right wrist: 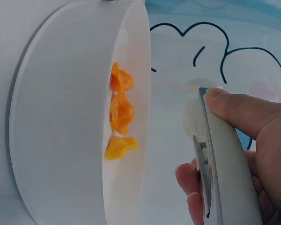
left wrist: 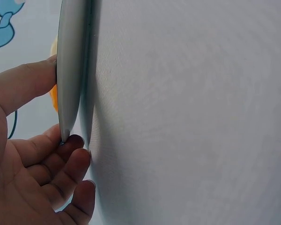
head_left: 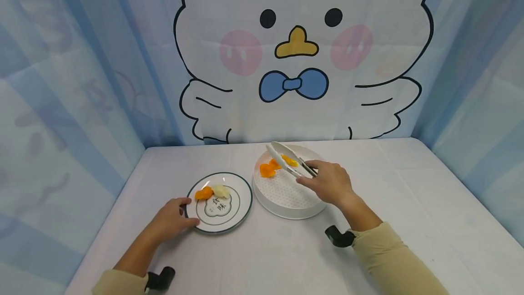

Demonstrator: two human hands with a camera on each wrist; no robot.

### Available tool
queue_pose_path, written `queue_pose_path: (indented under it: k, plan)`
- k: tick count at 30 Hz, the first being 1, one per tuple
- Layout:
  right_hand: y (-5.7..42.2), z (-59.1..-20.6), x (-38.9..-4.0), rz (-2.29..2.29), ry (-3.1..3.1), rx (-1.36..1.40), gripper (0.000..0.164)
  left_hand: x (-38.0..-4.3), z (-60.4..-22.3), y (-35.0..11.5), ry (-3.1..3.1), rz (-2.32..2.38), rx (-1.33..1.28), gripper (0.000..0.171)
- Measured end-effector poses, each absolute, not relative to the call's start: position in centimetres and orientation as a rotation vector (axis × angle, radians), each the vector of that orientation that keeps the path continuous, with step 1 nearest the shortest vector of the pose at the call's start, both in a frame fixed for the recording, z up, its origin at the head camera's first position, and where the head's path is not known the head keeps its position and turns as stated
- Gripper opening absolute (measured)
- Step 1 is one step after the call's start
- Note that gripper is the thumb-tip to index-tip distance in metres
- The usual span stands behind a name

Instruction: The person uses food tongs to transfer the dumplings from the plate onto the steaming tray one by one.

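Observation:
My left hand (head_left: 169, 222) holds the near-left rim of a white plate (head_left: 239, 206) with a dark edge line, thumb and fingers on the rim in the left wrist view. On the plate lie an orange dumpling-like piece (head_left: 204, 193) and a pale yellow one (head_left: 221, 190), side by side. My right hand (head_left: 330, 182) grips white-tipped tongs (head_left: 281, 160) above a round white steamer tray (head_left: 286, 197). Nothing shows between the tips. Two orange dumpling-like pieces (right wrist: 122, 113) and a yellow one (right wrist: 121, 147) lie in the tray.
Both dishes stand on a white-covered table (head_left: 409, 185), the tray just right of the plate and farther back. A curtain (head_left: 294, 117) with a cartoon bird hangs right behind the table's far edge. Dark wrist mounts (head_left: 340, 236) sit at both sleeves.

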State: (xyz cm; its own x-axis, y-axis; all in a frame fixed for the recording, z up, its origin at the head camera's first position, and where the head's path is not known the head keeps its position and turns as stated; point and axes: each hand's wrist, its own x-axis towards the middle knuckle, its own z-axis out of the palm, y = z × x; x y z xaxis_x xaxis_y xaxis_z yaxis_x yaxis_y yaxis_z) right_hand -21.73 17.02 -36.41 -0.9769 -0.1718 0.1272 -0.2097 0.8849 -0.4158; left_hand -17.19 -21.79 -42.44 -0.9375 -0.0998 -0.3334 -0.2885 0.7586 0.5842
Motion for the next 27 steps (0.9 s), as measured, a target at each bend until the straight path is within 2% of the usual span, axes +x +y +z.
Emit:
queue_pose_path:
  k: [19, 27]
  plan:
    - [13.9, -36.5, -20.2, 0.686, -2.995, 0.438, 0.068, -16.8, -42.3, -21.7, 2.691, 0.962, -0.295, 0.074]
    - [12.6, -37.2, -19.5, 0.728, -2.974, 0.485, 0.065, -16.8, -42.3, -21.6, 2.692, 0.96, -0.297, 0.073]
